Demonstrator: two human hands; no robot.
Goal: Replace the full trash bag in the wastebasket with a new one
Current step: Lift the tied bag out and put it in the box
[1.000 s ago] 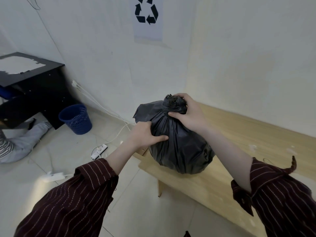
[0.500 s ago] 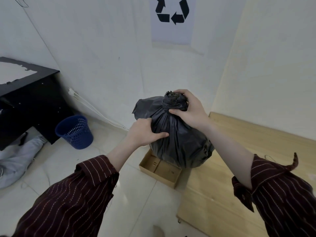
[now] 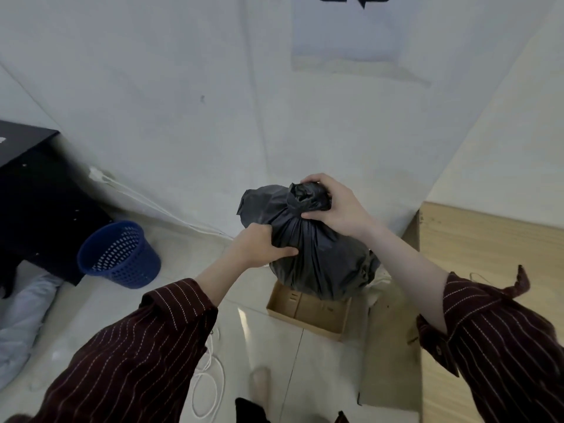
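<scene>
Trash bag [image 3: 317, 257], gripped by left hand [image 3: 259, 247] and right hand [image 3: 338, 209], has moved off bench [image 3: 488, 239], above cardboard box [image 3: 308, 312].

The trash bag [image 3: 320, 257] is held over a cardboard box [image 3: 308, 312], with the left hand [image 3: 259, 247] at its left side and the right hand [image 3: 335, 209] at its neck. The box is set on the floor [image 3: 262, 340] beside the left edge of a wooden platform [image 3: 488, 264]. The wastebasket [image 3: 122, 254] is placed well to the left, just beside a cabinet [image 3: 36, 209].
</scene>
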